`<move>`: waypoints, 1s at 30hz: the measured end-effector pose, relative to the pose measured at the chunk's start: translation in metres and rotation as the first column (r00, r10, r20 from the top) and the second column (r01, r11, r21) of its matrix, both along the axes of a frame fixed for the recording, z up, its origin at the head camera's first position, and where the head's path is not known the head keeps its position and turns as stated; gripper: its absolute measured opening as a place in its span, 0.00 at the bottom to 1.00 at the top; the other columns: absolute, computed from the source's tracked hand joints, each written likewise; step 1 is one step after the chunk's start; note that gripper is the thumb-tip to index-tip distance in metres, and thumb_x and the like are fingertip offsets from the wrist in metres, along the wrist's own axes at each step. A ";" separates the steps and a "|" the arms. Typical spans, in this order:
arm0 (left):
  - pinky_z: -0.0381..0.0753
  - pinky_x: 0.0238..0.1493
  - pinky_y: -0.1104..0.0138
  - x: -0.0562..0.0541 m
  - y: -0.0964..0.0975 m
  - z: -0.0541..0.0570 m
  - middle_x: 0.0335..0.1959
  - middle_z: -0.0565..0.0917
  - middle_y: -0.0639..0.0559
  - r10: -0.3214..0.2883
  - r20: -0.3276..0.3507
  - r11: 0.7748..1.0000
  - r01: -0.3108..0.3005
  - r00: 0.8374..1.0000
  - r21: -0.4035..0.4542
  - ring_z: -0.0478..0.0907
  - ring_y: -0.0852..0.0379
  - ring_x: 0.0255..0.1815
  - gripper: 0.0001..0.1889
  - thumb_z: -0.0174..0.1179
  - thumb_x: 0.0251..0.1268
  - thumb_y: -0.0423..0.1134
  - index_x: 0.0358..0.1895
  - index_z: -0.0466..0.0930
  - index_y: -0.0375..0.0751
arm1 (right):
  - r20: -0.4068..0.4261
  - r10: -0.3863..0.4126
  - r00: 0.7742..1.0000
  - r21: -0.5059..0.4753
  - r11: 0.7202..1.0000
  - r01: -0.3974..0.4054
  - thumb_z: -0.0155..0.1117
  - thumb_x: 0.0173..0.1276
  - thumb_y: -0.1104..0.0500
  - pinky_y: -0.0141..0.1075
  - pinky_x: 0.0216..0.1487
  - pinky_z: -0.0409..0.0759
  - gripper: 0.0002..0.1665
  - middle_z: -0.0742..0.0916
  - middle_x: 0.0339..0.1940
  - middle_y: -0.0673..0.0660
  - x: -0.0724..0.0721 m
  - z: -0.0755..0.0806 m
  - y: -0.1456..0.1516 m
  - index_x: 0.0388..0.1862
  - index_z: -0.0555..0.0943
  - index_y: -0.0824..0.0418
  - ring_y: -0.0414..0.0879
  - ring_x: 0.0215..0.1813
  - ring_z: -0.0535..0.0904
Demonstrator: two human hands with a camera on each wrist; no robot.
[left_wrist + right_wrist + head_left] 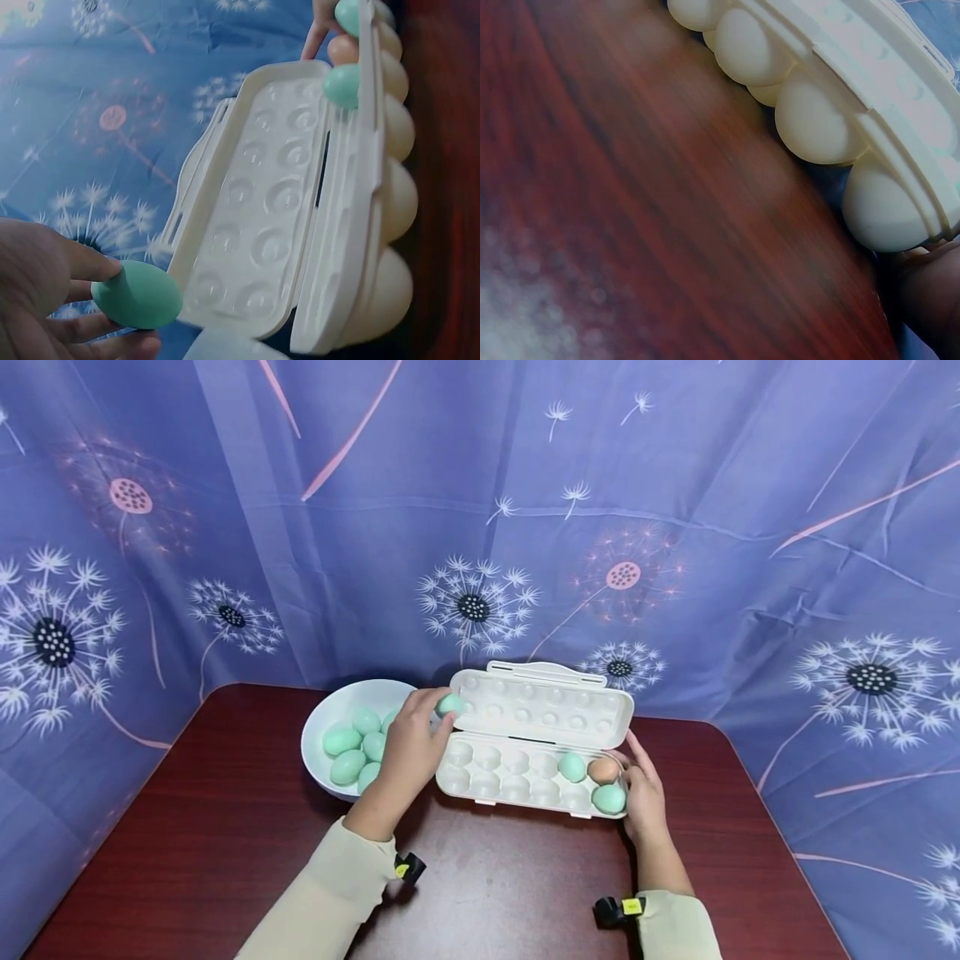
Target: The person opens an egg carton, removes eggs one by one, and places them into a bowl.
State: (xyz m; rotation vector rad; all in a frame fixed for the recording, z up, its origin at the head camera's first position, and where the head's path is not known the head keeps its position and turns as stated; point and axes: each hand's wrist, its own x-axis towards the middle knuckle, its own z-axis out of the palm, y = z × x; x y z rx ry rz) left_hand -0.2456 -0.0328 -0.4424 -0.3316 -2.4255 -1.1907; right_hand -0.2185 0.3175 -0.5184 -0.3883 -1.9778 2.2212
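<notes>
My left hand (416,735) pinches a pale green egg (451,705) between thumb and fingers, beside the left end of an open white egg carton (517,789). In the left wrist view this egg (139,295) hangs near the lower end of the carton's dimpled lid (262,172). My right hand (645,789) grips the carton's right end, its fingers reaching up behind toward the lid. At that end two green eggs (572,767) and one brown egg (603,770) sit in the cups. The other cups are bare.
A white bowl (313,739) with several green eggs (347,767) stands left of the carton, partly hidden by my left hand. Both rest on a dark red-brown wooden table (480,877). A blue dandelion-patterned cloth (375,568) hangs close behind and at the sides.
</notes>
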 end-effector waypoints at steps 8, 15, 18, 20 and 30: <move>0.78 0.63 0.49 -0.012 -0.023 -0.003 0.61 0.79 0.38 0.056 0.086 0.998 -0.052 0.995 -0.041 0.79 0.40 0.62 0.21 0.61 0.71 0.38 0.64 0.78 0.38 | -0.003 0.008 1.000 0.016 1.000 -0.008 0.34 0.73 0.72 0.25 0.48 0.77 0.41 0.87 0.45 0.38 -0.001 -0.001 0.001 0.81 0.61 0.46 0.33 0.51 0.81; 0.75 0.67 0.49 -0.021 -0.041 -0.007 0.64 0.77 0.36 0.058 0.206 0.992 -0.032 0.977 -0.126 0.76 0.39 0.66 0.22 0.59 0.72 0.39 0.66 0.76 0.37 | -0.004 0.006 1.000 0.003 1.000 -0.006 0.33 0.73 0.72 0.25 0.47 0.77 0.41 0.88 0.45 0.39 -0.002 -0.002 0.002 0.81 0.61 0.45 0.34 0.50 0.81; 0.74 0.68 0.48 -0.023 -0.045 -0.009 0.65 0.77 0.36 0.065 0.234 0.989 -0.031 0.970 -0.148 0.76 0.38 0.66 0.22 0.58 0.72 0.39 0.66 0.76 0.37 | -0.004 0.008 1.000 0.005 1.000 -0.008 0.34 0.73 0.72 0.25 0.48 0.77 0.41 0.88 0.45 0.39 -0.002 -0.002 0.002 0.81 0.61 0.45 0.34 0.51 0.81; 0.74 0.68 0.48 -0.025 -0.047 -0.011 0.64 0.77 0.36 0.067 0.247 0.988 -0.031 0.967 -0.151 0.76 0.38 0.66 0.22 0.58 0.72 0.39 0.66 0.76 0.37 | -0.004 0.010 1.000 0.009 1.000 -0.010 0.34 0.73 0.72 0.25 0.49 0.78 0.41 0.87 0.46 0.39 -0.002 -0.002 0.002 0.81 0.61 0.46 0.34 0.51 0.81; 0.73 0.70 0.48 -0.030 -0.051 -0.019 0.67 0.77 0.36 0.077 0.294 0.981 -0.020 0.953 -0.195 0.75 0.38 0.68 0.23 0.59 0.72 0.40 0.67 0.75 0.38 | 0.001 0.005 1.000 0.004 1.000 -0.005 0.34 0.73 0.72 0.25 0.47 0.78 0.41 0.88 0.46 0.40 -0.002 -0.001 0.002 0.81 0.61 0.46 0.34 0.50 0.81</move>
